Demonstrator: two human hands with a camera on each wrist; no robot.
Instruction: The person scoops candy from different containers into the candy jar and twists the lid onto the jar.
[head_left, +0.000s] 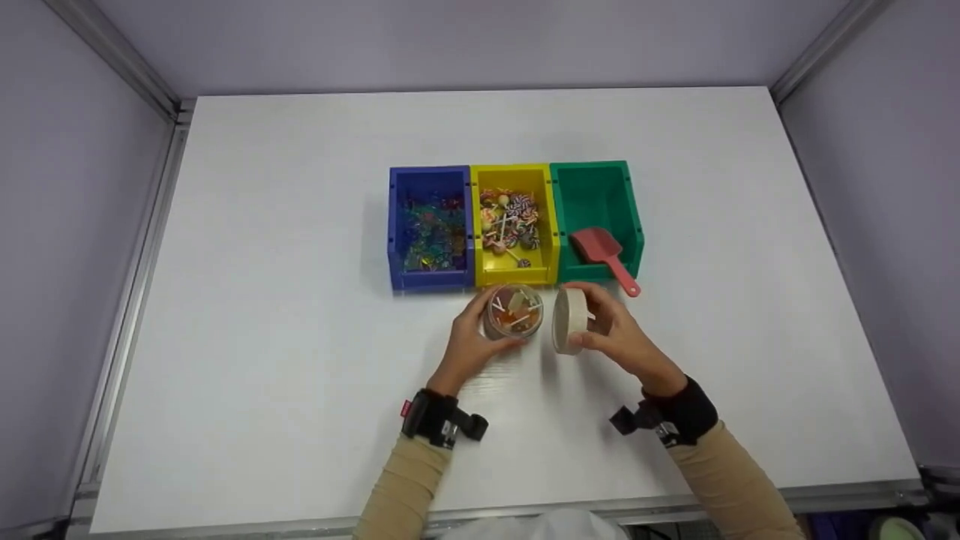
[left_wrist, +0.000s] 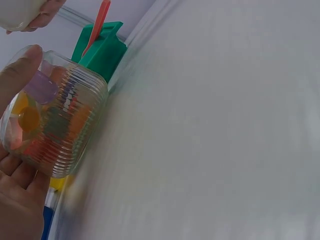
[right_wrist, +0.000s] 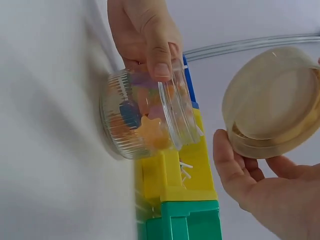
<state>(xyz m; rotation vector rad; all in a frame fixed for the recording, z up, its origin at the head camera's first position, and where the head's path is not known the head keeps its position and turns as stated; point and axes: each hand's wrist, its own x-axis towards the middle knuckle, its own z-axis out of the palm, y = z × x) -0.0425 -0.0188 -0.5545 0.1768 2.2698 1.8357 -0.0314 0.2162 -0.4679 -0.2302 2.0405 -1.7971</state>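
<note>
A ribbed clear glass jar (head_left: 514, 310) stands on the white table, holding colourful pieces and white sticks. My left hand (head_left: 474, 341) grips its side, with thumb and fingers around the glass; the left wrist view shows the jar (left_wrist: 60, 115) close up. Just to the right, my right hand (head_left: 619, 334) holds a round cream lid (head_left: 570, 321) by its rim, tipped on edge and apart from the jar. The right wrist view looks into the hollow underside of the lid (right_wrist: 272, 105). Part of the right hand's fingers is hidden behind the lid.
Three bins stand in a row behind the jar: a blue bin (head_left: 431, 281) with translucent coloured pieces, a yellow bin (head_left: 517, 274) with lollipops, and a green bin (head_left: 592, 187). A pink scoop (head_left: 604, 251) leans over the green bin's front edge. Walls border the table.
</note>
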